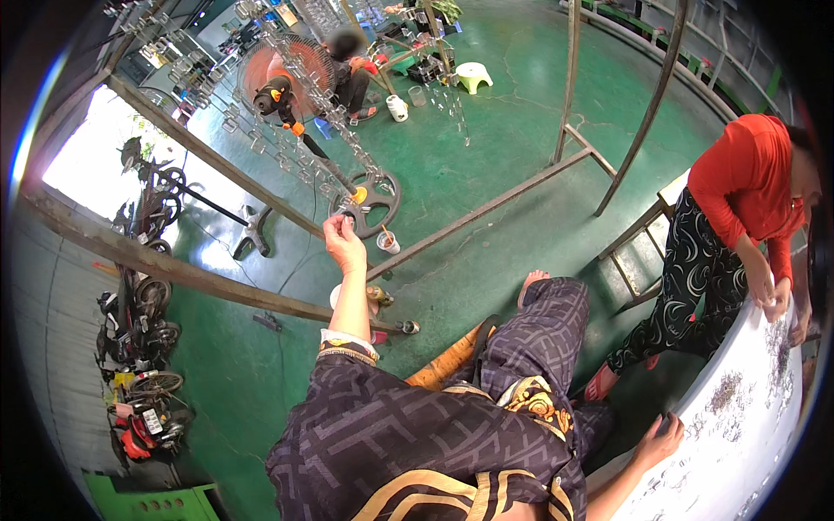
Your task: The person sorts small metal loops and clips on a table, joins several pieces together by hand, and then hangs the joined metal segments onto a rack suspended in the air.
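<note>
A small dark piece [348, 215] is held in the bare left hand [347, 247], left of the white worktop [738, 349].

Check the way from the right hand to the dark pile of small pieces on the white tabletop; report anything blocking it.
Nothing visible blocks it: white tabletop spans the gap from the right hand to the dark pile. The co-worker's hands are farther up, off that line.
</note>
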`<state>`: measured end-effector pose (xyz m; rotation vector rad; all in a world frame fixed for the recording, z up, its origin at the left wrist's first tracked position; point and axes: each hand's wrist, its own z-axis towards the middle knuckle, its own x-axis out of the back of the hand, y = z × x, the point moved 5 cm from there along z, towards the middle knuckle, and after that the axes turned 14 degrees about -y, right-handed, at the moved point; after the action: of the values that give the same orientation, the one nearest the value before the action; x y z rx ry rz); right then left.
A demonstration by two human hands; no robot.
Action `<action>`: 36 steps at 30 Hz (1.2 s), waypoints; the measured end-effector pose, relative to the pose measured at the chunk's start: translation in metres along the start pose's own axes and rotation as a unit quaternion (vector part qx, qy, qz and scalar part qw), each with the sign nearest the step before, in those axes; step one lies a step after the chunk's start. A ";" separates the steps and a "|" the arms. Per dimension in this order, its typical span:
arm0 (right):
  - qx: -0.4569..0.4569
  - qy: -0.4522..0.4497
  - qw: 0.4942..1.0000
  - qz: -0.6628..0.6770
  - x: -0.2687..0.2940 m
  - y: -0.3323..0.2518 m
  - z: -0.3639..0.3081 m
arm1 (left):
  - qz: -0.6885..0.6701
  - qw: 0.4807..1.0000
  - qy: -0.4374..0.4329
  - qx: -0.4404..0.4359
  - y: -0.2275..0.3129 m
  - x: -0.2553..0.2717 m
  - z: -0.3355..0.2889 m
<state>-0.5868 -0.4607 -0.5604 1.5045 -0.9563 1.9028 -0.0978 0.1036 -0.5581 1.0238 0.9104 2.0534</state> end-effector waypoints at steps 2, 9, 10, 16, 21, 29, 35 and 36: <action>0.006 0.001 1.000 -0.006 0.000 0.000 -0.001 | 0.009 1.000 -0.012 0.009 0.002 -0.002 0.001; 0.015 0.000 1.000 -0.004 -0.002 0.002 0.001 | -0.016 1.000 0.000 -0.011 -0.010 0.000 0.005; 0.014 0.002 1.000 -0.007 -0.003 0.002 0.001 | -0.009 1.000 0.002 -0.012 -0.010 0.002 0.005; 0.005 -0.004 1.000 -0.015 -0.001 0.002 0.001 | 0.085 0.996 -0.026 -0.017 0.014 0.014 -0.007; -0.001 -0.010 1.000 -0.011 -0.002 0.002 0.001 | 0.103 0.991 -0.028 -0.086 0.011 0.021 -0.007; -0.003 -0.011 1.000 -0.010 -0.001 -0.001 0.001 | 0.101 0.989 -0.046 -0.092 0.011 0.015 0.004; 0.016 0.010 1.000 -0.009 -0.001 -0.001 0.000 | 0.082 0.994 -0.028 -0.069 0.016 0.016 0.006; 0.018 0.012 1.000 -0.006 -0.001 -0.001 0.000 | 0.086 0.994 -0.022 -0.068 0.016 0.017 0.007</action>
<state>-0.5854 -0.4599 -0.5615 1.5013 -0.9047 1.9342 -0.1044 0.1105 -0.5353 1.1008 0.6684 2.1930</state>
